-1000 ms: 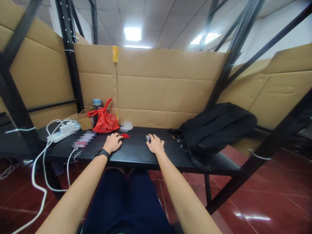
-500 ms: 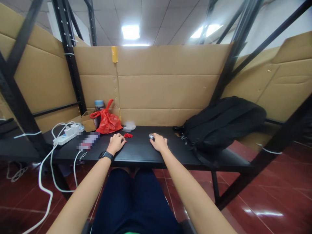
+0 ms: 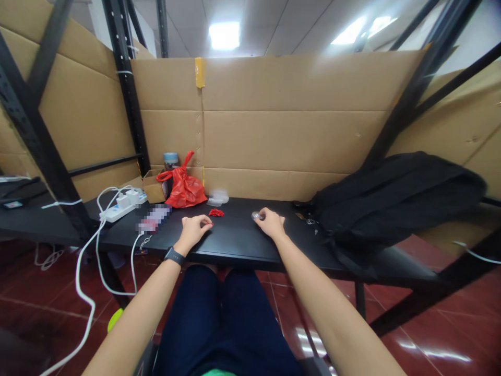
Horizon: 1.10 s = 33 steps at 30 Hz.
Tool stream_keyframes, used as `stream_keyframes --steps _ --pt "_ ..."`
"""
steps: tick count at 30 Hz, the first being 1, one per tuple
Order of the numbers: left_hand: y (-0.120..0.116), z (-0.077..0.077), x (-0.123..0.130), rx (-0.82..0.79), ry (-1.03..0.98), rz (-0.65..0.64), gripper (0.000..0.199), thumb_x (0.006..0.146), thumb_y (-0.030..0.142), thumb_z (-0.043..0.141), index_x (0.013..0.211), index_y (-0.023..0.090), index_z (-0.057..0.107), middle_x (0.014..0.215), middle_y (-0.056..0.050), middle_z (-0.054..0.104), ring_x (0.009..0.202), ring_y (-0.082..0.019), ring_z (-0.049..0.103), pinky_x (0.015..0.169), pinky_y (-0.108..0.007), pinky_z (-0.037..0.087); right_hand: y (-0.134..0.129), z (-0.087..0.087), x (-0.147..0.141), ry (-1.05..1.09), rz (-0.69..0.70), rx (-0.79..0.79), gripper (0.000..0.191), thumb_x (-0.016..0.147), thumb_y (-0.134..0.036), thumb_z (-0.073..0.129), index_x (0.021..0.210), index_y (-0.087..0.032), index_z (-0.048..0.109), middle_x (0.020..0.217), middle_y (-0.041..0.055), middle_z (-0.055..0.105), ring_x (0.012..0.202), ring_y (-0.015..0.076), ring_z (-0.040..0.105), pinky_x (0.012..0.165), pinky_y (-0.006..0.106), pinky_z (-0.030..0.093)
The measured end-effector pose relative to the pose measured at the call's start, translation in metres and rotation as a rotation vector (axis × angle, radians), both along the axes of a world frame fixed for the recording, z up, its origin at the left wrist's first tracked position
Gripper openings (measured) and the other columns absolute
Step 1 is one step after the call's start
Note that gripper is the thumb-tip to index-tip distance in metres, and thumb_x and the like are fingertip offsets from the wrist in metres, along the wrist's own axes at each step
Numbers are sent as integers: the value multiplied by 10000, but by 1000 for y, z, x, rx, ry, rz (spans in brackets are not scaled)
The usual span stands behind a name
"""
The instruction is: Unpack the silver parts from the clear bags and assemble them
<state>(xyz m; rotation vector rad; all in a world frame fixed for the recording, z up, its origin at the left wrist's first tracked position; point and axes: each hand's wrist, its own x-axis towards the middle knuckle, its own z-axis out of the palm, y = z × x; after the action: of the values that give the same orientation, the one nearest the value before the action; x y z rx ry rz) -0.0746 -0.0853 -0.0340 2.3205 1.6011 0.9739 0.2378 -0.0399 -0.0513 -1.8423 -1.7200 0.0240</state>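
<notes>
Red piece [image 3: 212,224] pinched in its fingertips, the left hand [image 3: 194,230] is over a black counter [image 3: 235,237]; the right hand [image 3: 270,221] curls against a silvery round object [image 3: 255,215].

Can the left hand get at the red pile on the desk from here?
Probably yes: the red pile lies just beyond the left hand, with bare desk between. The fingers seem to pinch a small red piece, which could hamper grasping.

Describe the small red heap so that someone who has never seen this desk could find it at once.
Behind the black tabletop stands a cardboard wall, with a knotted red bag before its left part. The small red heap lies nearer and to the right, in front of some clear plastic. It is far smaller and flatter than the bag.
</notes>
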Motion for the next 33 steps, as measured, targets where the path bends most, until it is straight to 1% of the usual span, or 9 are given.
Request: stream_keyframes --steps 3,5,12,17,22,24,26,29,33 --pt "-4 1 -1 -53 -3 2 174 907 363 644 1005 251 735 997 -26 788 983 -237 688 945 -403 275 -10 9 -5 -27 -77 45 156 800 -344 630 881 -213 603 961 49 700 963 241 580 825 347 280" --pt "-8 -2 0 -23 57 4 160 929 330 617 989 250 742 1004 -37 787 982 -243 685 929 -411 270 -22 16 -10 -46 -127 67 168 791 -365 631 849 -212 590 936 50 686 945 243 566 813 345 277" --pt "-25 -10 5 166 116 16 175 977 257 552 909 237 713 1027 -44 754 1017 -219 637 882 -410 253 -68 17 -25 -42 -52 0 161 792 -377 630 834 -224 601 885 22 682 903 223 595 786 326 300" --pt "-36 -11 7 216 106 -7 181 973 293 583 867 255 724 1057 -28 728 1080 -229 596 869 -406 252 -72 16 -28 -65 40 -101 294 701 -305 692 978 -208 675 933 71 667 842 222 619 726 298 374" --pt "-48 -16 8 245 61 7 187 972 326 589 888 276 748 1067 -24 718 1102 -235 579 878 -403 271 -76 20 -36 0 44 -44 252 678 -298 689 903 -190 726 932 91 658 828 233 629 752 328 442" --pt "-52 -17 10 253 58 -19 189 969 329 592 886 279 754 1084 -27 711 1135 -242 564 901 -408 279 -84 18 -44 133 107 44 240 679 -279 680 899 -195 724 935 77 670 811 214 629 759 327 465" --pt "-55 -17 14 244 45 -48 188 966 333 593 890 280 756 1113 -34 701 1170 -251 544 924 -415 287 -95 13 -54 293 272 144 300 679 -261 684 970 -196 710 944 62 689 781 190 628 747 316 484" --pt "-56 -14 21 198 -8 -63 191 965 350 585 906 281 753 1150 -45 680 1198 -262 521 951 -431 308 -106 3 -65 513 474 198 329 724 -255 681 1048 -205 687 971 61 707 799 186 636 680 299 484" --pt "-55 -10 36 186 -70 -116 202 971 362 562 920 279 739 1150 -56 665 1206 -264 517 982 -448 339 -109 -5 -68 699 572 229 402 773 -270 700 1168 -217 646 1074 83 696 833 185 636 645 292 487"
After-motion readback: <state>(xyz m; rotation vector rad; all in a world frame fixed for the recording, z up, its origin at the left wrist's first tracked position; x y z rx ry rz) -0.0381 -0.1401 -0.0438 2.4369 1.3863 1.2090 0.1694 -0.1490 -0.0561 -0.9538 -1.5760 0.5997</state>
